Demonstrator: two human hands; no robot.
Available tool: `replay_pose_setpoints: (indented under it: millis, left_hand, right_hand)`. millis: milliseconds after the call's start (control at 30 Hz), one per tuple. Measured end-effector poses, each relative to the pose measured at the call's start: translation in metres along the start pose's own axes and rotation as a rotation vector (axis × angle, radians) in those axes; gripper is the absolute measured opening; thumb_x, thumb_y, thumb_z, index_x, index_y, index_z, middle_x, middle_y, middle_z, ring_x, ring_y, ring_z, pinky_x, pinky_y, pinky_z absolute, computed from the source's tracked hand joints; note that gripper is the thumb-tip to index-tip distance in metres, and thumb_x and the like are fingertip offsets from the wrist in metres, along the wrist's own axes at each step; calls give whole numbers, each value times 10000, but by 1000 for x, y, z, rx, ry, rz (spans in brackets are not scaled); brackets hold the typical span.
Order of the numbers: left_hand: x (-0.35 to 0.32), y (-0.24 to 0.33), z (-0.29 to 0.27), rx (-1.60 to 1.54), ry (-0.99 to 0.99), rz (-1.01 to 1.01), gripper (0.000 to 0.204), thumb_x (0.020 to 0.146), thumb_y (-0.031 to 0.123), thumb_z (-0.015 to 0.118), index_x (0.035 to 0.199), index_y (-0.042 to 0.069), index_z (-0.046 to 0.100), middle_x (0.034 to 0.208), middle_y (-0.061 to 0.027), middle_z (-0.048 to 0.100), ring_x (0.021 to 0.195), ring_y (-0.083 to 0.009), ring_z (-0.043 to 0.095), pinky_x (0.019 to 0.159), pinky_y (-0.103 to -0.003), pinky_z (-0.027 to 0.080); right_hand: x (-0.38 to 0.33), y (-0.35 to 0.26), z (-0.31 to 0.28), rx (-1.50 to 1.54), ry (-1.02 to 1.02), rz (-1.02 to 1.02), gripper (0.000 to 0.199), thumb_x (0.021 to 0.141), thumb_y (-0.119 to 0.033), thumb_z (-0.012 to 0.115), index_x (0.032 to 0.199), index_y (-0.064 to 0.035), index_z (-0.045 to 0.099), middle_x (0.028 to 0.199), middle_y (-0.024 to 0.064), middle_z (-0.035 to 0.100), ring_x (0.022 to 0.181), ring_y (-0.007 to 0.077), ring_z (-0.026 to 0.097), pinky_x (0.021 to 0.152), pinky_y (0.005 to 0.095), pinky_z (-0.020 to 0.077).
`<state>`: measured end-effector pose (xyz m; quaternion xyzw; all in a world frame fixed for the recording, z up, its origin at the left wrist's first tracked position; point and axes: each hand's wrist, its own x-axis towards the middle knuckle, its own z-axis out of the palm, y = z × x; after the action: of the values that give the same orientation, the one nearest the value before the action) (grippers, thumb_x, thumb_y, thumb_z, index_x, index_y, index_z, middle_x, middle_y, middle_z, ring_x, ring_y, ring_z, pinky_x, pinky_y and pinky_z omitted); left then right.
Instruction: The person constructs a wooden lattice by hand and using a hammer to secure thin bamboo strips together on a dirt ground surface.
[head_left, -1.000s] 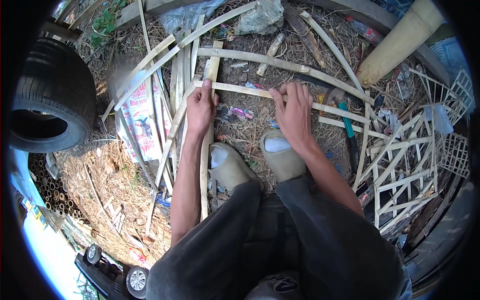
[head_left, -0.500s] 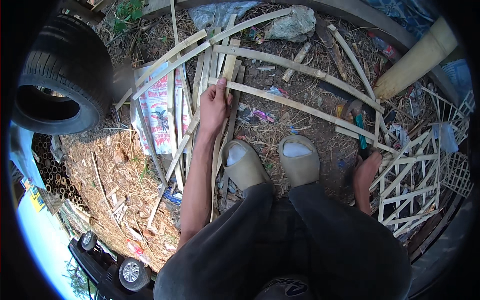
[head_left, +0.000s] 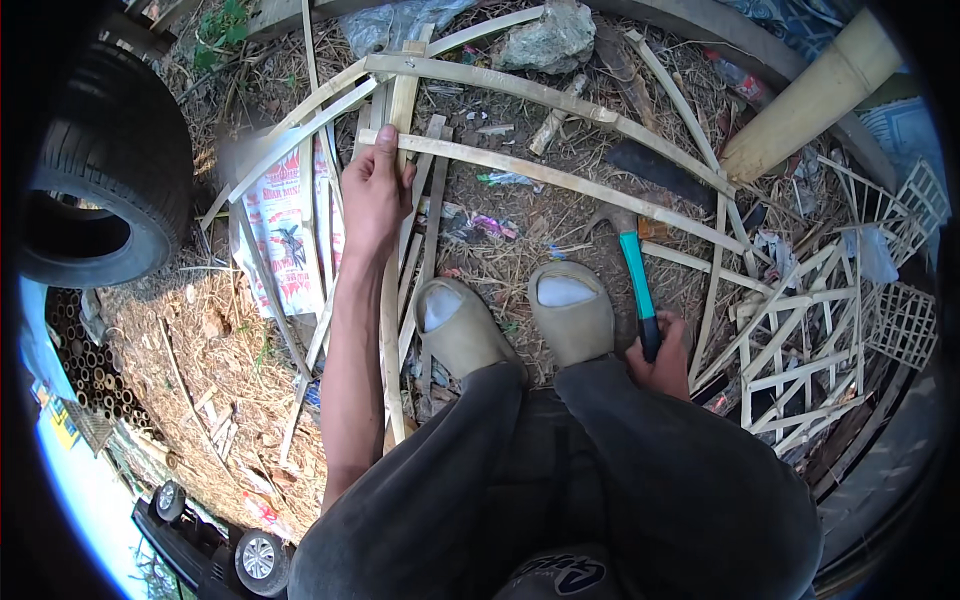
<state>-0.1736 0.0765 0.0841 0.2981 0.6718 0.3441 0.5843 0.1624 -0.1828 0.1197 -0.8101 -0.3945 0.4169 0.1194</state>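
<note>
My left hand pinches the left end of a long bamboo strip, thumb on top, where it crosses an upright bamboo slat. From there the strip runs right and slopes down to other slats. Above it a second bamboo strip spans the same frame. My right hand is wrapped round the black grip of a hammer with a green and black handle. Its head points up and left, just right of my right sandal, apart from the strips.
At right lies a heap of bamboo lattice, below a thick bamboo pole. A rock sits at the far side. To the left are a tyre, a printed sack under slats, and stacked bamboo tubes. Straw and litter cover the ground.
My right hand has brought the hammer leftward from beside the lattice to near my right foot. My left hand keeps its pinch on the strip; the whole view has shifted slightly.
</note>
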Motion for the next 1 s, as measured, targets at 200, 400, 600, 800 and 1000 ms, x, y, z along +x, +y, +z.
replay_pose_setpoints:
  millis: [200, 400, 600, 800, 1000]
  left_hand:
    - [11, -13, -19, 42, 79, 33, 541, 1057, 512, 570, 722, 87, 559, 552, 38, 464, 414, -50, 371, 394, -247, 270]
    - [11, -24, -19, 23, 42, 7, 497, 1041, 535, 585, 775, 121, 511, 618, 13, 522, 421, -39, 367, 389, -220, 250]
    - [5, -21, -35, 57, 67, -14, 473, 1046, 549, 565, 814, 137, 572, 611, 37, 520, 425, -26, 388, 394, -188, 271]
    - [-5, -28, -23, 43, 68, -25, 498, 1053, 519, 571, 790, 96, 549, 587, 31, 494, 438, -43, 391, 402, -227, 272]
    - [1, -20, -53, 56, 153, 0, 522, 1060, 524, 554, 751, 103, 546, 574, 35, 471, 422, -43, 351, 392, -228, 247]
  right_hand:
    - [-12, 30, -41, -37, -8, -158, 522, 855, -41, 730, 1293, 2, 450, 895, 102, 622, 784, 154, 604, 734, 292, 492]
    - [-32, 98, -90, -160, 242, -104, 403, 872, -74, 773, 1192, -4, 539, 857, 73, 657, 745, 140, 612, 721, 291, 498]
    - [-19, 110, -85, -106, 381, 234, 418, 896, -118, 758, 1225, 9, 534, 981, 146, 642, 908, 224, 617, 876, 363, 490]
    - [36, 79, -56, -686, 543, -243, 508, 973, -246, 712, 1334, 57, 521, 1239, 302, 534, 1165, 448, 520, 1024, 506, 413]
    - [77, 58, -26, -151, 369, 36, 320, 1059, -214, 573, 1237, 52, 580, 977, 290, 664, 894, 451, 647, 818, 476, 496]
